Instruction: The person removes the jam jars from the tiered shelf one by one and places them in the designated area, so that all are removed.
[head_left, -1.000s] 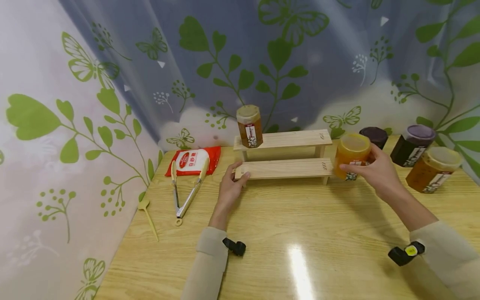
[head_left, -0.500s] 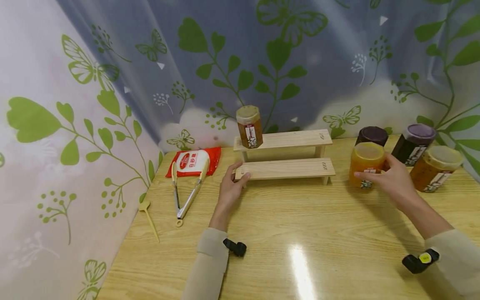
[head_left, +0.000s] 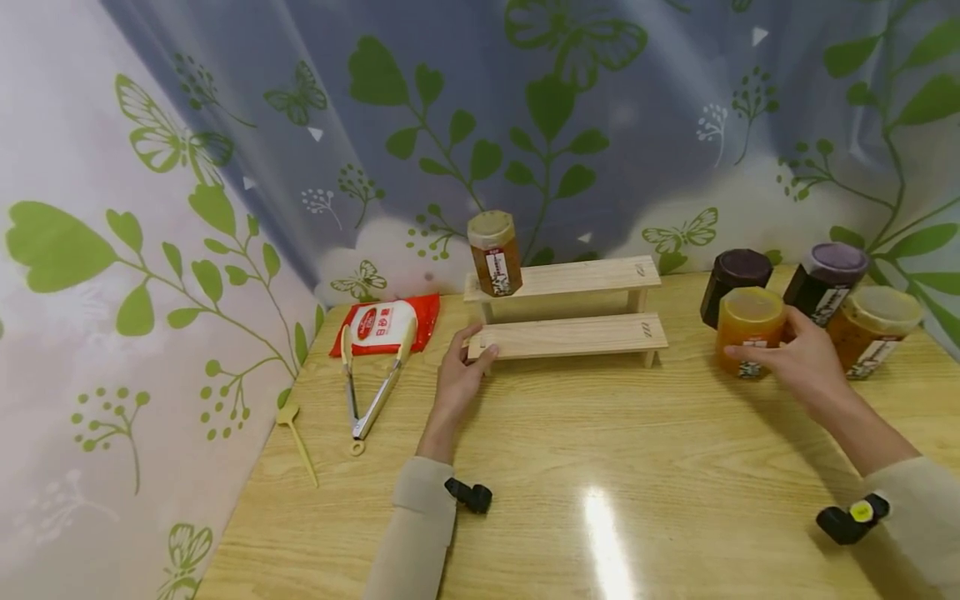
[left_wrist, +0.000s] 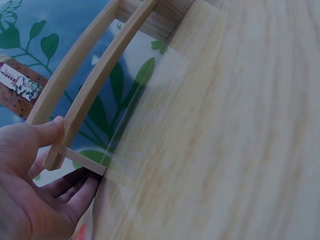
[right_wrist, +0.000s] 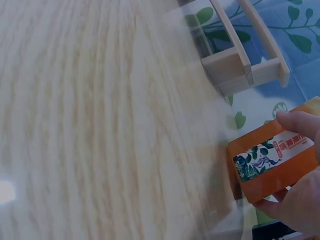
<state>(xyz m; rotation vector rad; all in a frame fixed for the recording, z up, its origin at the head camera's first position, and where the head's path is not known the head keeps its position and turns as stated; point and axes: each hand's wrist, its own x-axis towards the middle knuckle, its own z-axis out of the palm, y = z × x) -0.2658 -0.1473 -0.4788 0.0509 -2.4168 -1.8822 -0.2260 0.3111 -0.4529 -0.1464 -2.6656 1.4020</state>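
In the head view my left hand (head_left: 459,379) grips the left end of the two-step wooden shelf (head_left: 577,335). The left wrist view shows the thumb (left_wrist: 50,131) on the lower board and the other fingers behind the leg. An amber jar with dark specks (head_left: 495,258) stands at the left of the upper step. My right hand (head_left: 810,358) holds an orange jar with a yellow lid (head_left: 750,321), upright to the right of the shelf. The right wrist view shows its label (right_wrist: 272,152); I cannot tell whether its base touches the table.
Beside the held jar stand a dark jar (head_left: 738,271), a purple-lidded jar (head_left: 828,275) and another amber jar (head_left: 873,329). Tongs (head_left: 367,417), a red and white packet (head_left: 386,323) and a yellow spoon (head_left: 300,437) lie at left. A patterned curtain (head_left: 450,125) hangs behind the table (head_left: 525,517).
My right hand has carried the orange jar right, away from the shelf's end and towards the other jars. The left hand and the shelf have stayed in place.
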